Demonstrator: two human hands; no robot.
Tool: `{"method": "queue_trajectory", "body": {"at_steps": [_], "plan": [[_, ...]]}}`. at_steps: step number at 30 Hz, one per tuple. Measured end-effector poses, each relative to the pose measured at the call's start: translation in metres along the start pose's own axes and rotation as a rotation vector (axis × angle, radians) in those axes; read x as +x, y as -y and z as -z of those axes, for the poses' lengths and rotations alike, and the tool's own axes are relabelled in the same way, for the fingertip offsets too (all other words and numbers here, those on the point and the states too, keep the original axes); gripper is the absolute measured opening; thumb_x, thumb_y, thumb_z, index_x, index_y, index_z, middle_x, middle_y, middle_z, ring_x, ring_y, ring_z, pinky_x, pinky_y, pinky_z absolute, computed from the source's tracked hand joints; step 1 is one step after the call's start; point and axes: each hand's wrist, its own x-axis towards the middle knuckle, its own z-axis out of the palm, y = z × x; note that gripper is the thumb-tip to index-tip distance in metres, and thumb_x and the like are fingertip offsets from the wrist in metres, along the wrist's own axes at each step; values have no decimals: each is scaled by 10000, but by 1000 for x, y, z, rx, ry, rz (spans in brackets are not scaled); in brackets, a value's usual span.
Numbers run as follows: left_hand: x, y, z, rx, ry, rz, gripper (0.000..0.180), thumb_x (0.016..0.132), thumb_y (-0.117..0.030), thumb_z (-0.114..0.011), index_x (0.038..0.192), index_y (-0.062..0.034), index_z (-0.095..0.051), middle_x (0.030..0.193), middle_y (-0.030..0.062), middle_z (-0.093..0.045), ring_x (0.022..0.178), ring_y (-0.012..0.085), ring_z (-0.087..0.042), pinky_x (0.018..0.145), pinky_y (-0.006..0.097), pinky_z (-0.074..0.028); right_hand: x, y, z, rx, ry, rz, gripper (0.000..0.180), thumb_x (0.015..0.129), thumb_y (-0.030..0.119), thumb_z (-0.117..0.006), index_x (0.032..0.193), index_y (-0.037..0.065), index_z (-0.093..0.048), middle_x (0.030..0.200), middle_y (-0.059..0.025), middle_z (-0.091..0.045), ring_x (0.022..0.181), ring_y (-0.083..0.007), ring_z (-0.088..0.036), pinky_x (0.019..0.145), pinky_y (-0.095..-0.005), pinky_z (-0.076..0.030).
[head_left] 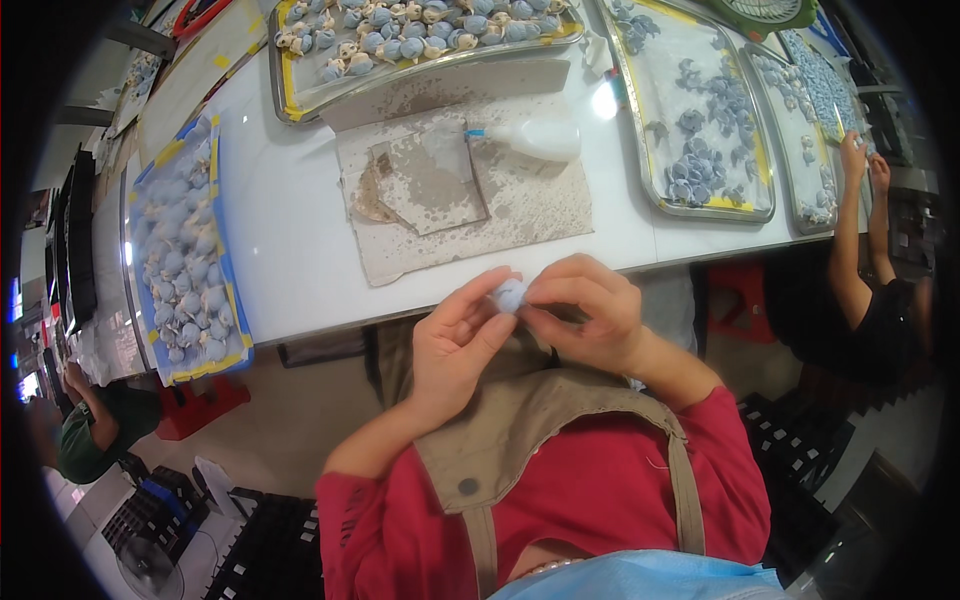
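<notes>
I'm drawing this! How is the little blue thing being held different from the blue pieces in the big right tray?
The little blue thing is pinched in fingers; the blue pieces lie loose in the tray. The thing looks round; the pieces look like curved shells. Both are bluish.

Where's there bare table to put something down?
Left of the cardboard, up to the blue-edged tray, the table is bare; a narrower patch separates cardboard and nearer right tray. Crowded: the blue-edged tray and top tray.

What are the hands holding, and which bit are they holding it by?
A small pale-blue rounded piece, by its edges: the left hand grips its left side, the right hand its right side, with fingertips.
</notes>
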Motion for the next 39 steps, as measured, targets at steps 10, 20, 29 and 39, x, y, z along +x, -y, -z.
{"method": "queue_trajectory", "body": {"at_steps": [10,20,29,39], "plan": [[1,-2,-4,27,11,-73,419,884,22,-526,1286,41,-412,1223,97,-507,1079,134,-505,924,255,-407,-1,3,-2,11,-8,-14,243,658,-13,-730,871,43,-627,844,-88,-627,726,-197,-626,584,-269,-517],[0,-2,0,151,-35,-87,345,878,-13,-568,1212,34,-500,956,28,-586,829,47,-525,725,169,-421,2,21,2,-68,5,-56,186,665,-13,-735,819,34,-641,805,-92,-645,662,-188,-637,552,-261,-506],[1,2,2,167,-70,-91,322,881,-47,-574,1188,30,-516,949,38,-596,787,48,-527,708,173,-425,5,11,-5,20,-1,-59,164,671,-26,-714,803,42,-645,776,-76,-626,672,-187,-631,566,-262,-512],[2,-2,-6,-39,-47,-68,345,887,-106,-577,1197,26,-506,1113,110,-589,906,131,-591,829,258,-479,-3,-4,-11,4,-64,172,254,601,-37,-700,845,23,-667,806,-85,-630,675,-205,-595,584,-278,-493]]}}
